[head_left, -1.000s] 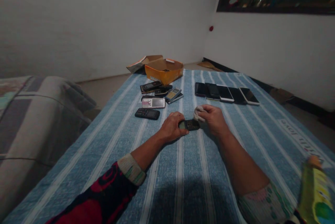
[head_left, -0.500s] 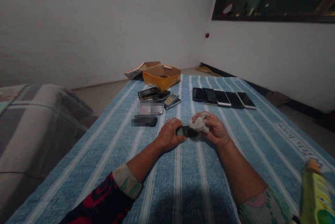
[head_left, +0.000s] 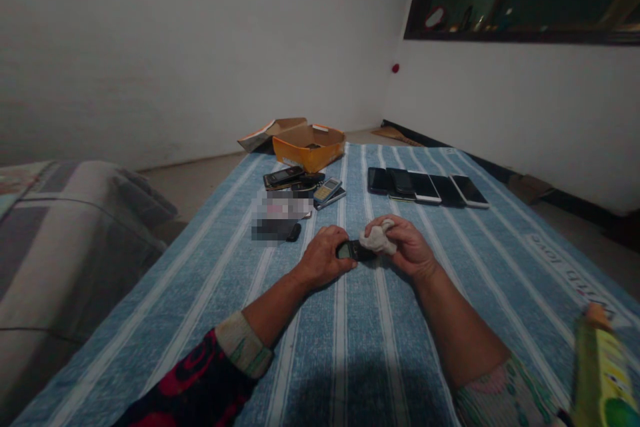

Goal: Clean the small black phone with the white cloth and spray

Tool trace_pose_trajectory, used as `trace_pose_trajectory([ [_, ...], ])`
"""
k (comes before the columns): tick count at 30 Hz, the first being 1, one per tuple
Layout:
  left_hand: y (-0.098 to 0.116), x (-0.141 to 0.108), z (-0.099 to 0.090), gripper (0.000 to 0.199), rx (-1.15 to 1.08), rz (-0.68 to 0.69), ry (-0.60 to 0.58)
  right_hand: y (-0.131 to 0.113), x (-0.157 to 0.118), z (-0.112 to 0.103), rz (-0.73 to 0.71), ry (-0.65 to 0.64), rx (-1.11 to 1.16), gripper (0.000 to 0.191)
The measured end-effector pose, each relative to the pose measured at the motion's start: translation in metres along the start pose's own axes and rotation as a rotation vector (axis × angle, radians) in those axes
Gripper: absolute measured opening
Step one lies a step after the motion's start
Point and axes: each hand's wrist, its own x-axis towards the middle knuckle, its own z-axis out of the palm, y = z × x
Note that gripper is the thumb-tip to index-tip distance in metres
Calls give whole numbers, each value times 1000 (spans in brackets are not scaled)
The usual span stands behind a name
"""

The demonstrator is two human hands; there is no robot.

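A small dark phone (head_left: 346, 250) with a greyish screen lies on the blue striped cloth (head_left: 315, 327). My left hand (head_left: 325, 257) grips its left end between thumb and fingers. A crumpled white cloth (head_left: 376, 239) is pinched in my right hand (head_left: 407, 247) and rests over the phone's right end, hiding part of it. Beyond my left hand lies a pile of older phones (head_left: 285, 176), one of them with a yellowish keypad (head_left: 327, 189). Several flat phones (head_left: 425, 187) form a row beyond my right hand.
An open orange box (head_left: 313, 150) with its lid (head_left: 273, 134) stands at the table's far edge. A bottle with a yellow label (head_left: 603, 367) is at the near right. Draped fabric (head_left: 75, 260) covers something on the left. Part of the phone pile is pixelated.
My right hand and the white cloth have shifted slightly left along the phone. My left hand keeps its grip in the same place.
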Motion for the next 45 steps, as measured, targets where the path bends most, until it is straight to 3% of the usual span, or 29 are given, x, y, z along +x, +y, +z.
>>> trace_pose_trajectory([
  [4, 0, 0, 0, 29, 1, -2, 6, 2, 1, -3, 62, 53, 1, 20],
  [10, -1, 0, 1, 28, 0, 8, 17, 3, 3, -8, 17, 203, 18, 21],
  [18, -3, -1, 2, 32, -15, 40, 45, 3, 2, -8, 51, 131, 13, 17],
  [23, -4, -4, 1, 36, -91, 86, 163, 5, 2, -4, 90, 124, 8, 20],
  [26, 0, -6, 0, 33, -185, 134, 242, 6, 1, 1, 114, 98, 0, 20],
  [30, 12, -9, -3, 29, -268, 153, 243, 10, 0, 11, 127, 78, -6, 20],
  [38, 21, -13, -5, 22, -471, -37, 204, 12, 0, 21, 149, 62, -24, 21],
  [45, 22, -12, -4, 31, -716, -209, 223, 14, 0, 18, 139, 41, -34, 22],
])
